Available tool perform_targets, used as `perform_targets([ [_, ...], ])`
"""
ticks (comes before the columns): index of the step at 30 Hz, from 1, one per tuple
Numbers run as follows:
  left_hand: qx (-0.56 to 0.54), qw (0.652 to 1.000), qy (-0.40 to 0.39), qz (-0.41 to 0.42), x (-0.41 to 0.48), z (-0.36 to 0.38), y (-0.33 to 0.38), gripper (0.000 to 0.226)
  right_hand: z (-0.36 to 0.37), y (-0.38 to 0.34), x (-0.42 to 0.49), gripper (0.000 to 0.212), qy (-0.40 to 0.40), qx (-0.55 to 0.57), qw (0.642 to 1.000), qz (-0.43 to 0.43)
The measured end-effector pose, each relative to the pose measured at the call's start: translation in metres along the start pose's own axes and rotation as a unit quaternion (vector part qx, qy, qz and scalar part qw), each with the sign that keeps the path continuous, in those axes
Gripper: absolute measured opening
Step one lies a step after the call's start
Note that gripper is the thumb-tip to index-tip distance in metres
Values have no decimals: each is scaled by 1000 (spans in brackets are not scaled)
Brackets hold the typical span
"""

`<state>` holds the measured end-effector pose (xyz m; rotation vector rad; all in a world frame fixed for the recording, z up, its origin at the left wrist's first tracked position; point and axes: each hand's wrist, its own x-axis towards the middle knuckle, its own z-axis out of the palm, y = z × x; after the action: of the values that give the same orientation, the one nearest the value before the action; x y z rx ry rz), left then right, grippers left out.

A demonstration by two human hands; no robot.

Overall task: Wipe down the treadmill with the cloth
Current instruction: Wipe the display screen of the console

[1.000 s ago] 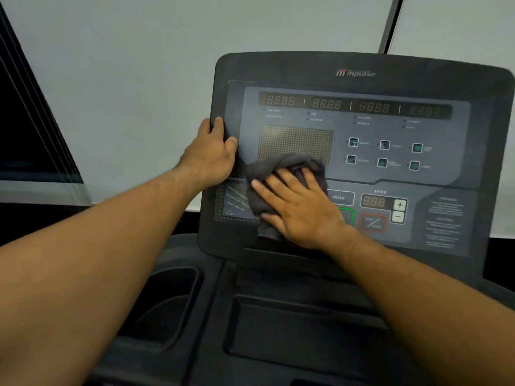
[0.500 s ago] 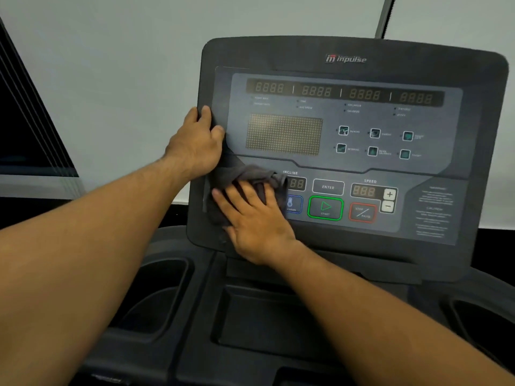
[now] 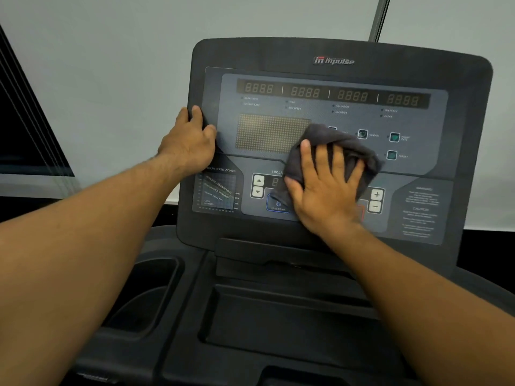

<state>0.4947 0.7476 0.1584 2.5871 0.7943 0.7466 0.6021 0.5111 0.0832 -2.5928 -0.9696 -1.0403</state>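
Pale grey wall (image 3: 117, 79) fills the background, crossed by a thin vertical strip (image 3: 378, 18) at the top and bordered by a dark window area (image 3: 25, 140) at the left. Before it, the upright console (image 3: 337, 51) of the treadmill (image 3: 278, 316) is seen, marked with the "impulse" logo (image 3: 333, 61). A row of four-digit readouts (image 3: 331, 93) is set along the top of the panel, with a dot-matrix screen (image 3: 271, 132) beneath it and a heart rate zones chart (image 3: 217, 192) at the lower left. The left hand (image 3: 187, 142) is wrapped over the left edge of the console, its fingers curled behind the rim and its thumb laid on the panel face, so this grip is clenched on the console. The dark grey cloth (image 3: 331, 140) is pressed against the middle of the panel, just right of the dot-matrix screen and across the line between the upper and lower sections. It is held flat by the right hand (image 3: 326, 188), whose fingers are spread over it rather than closed around it; this grip is released and flat, the palm resting on the cloth. Incline arrow buttons (image 3: 258, 186) are visible left of that hand, plus and minus buttons (image 3: 376, 200) right of it. Below the console, a shallow tray (image 3: 278, 330) and a recessed cup holder (image 3: 145, 291) are seen.
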Motion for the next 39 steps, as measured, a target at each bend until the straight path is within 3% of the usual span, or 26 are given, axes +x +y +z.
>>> perform_targets([
  [2, 6, 1000, 3, -4, -1, 1, 2, 58, 3, -27, 0, 75, -8, 17, 1000, -17],
  [7, 20, 999, 25, -20, -5, 5, 9, 60, 15, -82, -21, 71, -46, 15, 970, -239],
  [12, 21, 999, 32, -27, -4, 5, 10, 59, 11, -44, -22, 61, -65, -7, 924, -376],
  [19, 8, 999, 23, -33, -7, 4, 14, 59, -17, 102, -44, 63, -102, -67, 916, -383],
  [22, -1, 1000, 11, -29, -6, 2, 11, 56, -22, 132, -46, 64, -113, -89, 905, -401],
  [26, -2, 999, 3, -32, -5, 2, 9, 57, -16, 100, -32, 64, -106, -85, 898, -418],
  [34, -8, 1000, 1, -24, -3, 4, 3, 59, 11, -48, 3, 59, -82, -76, 881, -461],
  [39, -24, 1000, -6, -18, -7, 2, 4, 61, 9, -40, 1, 57, -76, -83, 869, -482],
])
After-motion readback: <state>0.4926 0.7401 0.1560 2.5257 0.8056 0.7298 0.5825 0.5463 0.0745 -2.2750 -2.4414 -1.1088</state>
